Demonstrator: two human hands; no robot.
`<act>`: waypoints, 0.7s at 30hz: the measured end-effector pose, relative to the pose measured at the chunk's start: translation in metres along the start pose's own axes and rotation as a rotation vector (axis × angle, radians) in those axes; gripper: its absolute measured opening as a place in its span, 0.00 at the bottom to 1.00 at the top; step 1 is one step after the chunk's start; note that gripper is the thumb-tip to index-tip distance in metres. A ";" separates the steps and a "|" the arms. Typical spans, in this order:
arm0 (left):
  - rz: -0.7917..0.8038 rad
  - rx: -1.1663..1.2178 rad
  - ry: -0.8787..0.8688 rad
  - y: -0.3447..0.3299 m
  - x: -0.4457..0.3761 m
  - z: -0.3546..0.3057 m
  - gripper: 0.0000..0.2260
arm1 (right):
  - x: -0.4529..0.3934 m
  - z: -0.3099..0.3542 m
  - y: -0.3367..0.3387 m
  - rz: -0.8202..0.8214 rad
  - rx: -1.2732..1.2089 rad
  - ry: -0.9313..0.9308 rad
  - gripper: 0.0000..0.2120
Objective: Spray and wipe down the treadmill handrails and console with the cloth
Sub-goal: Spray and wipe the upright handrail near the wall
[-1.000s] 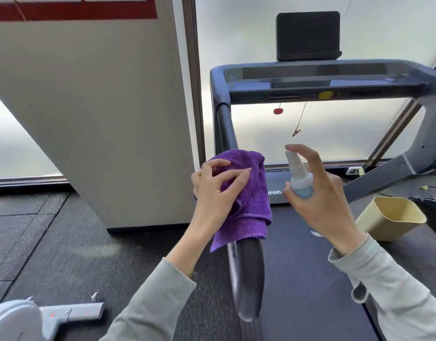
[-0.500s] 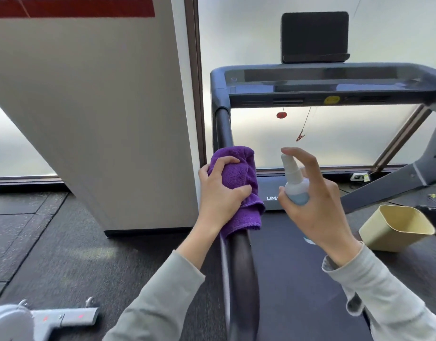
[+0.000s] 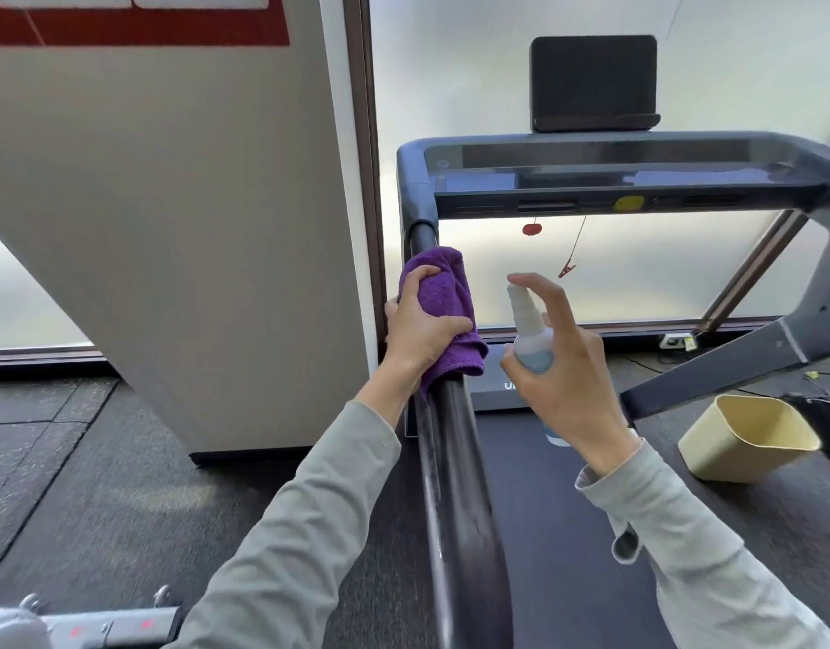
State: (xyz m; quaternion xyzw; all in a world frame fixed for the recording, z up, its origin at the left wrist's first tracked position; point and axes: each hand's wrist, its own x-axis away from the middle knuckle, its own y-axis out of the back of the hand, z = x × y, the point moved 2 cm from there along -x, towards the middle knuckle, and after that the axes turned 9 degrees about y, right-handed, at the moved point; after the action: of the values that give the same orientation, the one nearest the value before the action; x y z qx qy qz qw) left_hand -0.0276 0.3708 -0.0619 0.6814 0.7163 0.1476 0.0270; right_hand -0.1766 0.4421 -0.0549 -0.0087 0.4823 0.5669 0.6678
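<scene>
A purple cloth (image 3: 445, 292) is wrapped over the treadmill's left handrail (image 3: 459, 484), a dark glossy bar running toward the console (image 3: 614, 175). My left hand (image 3: 417, 330) grips the cloth around the rail, near its upper end. My right hand (image 3: 567, 381) holds a small spray bottle (image 3: 532, 341) with pale blue liquid just right of the rail, index finger over the nozzle top. The right handrail (image 3: 731, 363) slants down at the right edge.
A white pillar (image 3: 178, 227) stands close on the left of the rail. A cream bin (image 3: 741, 442) sits on the floor at the right. A dark tablet stand (image 3: 593, 82) tops the console. The treadmill belt (image 3: 558, 531) lies below. Grey equipment (image 3: 89, 625) shows at bottom left.
My left hand has closed around the cloth and slid it up the left handrail toward the console. The right hand with the bottle has kept alongside.
</scene>
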 end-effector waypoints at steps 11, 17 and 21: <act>-0.012 0.106 -0.029 -0.002 0.036 0.022 0.24 | 0.014 -0.006 0.008 -0.025 0.008 0.016 0.34; -0.066 0.011 -0.020 -0.005 -0.028 0.007 0.25 | -0.002 -0.020 -0.007 -0.028 -0.021 -0.012 0.34; -0.082 -0.067 0.000 -0.007 -0.074 -0.003 0.26 | -0.013 -0.026 -0.016 -0.035 -0.012 -0.049 0.34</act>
State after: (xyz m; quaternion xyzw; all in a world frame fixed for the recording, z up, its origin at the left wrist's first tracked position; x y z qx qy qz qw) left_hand -0.0303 0.2973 -0.0724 0.6504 0.7382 0.1704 0.0558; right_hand -0.1799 0.4125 -0.0689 -0.0071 0.4621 0.5578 0.6893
